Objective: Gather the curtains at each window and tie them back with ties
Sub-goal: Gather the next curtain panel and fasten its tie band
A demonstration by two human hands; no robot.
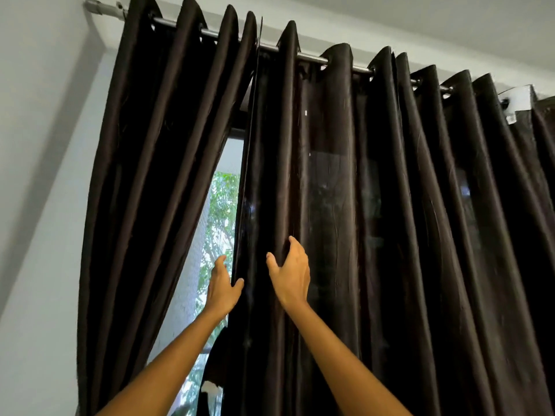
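Note:
Two dark brown eyelet curtains hang from a metal rod (309,57). The left curtain (156,181) is pulled aside to the left. The right curtain (390,205) covers most of the window. A narrow gap between them shows the window (217,223) and green trees outside. My left hand (223,285) holds the inner edge of the right curtain, thumb in front and fingers behind the fabric. My right hand (291,273) grips a fold of the same curtain just to the right, fingers curled round it. No tie is in view.
A white wall (42,175) runs along the left of the curtains. The white ceiling (420,22) is above the rod. A rod bracket (518,99) is fixed at the upper right, and another curtain continues past it.

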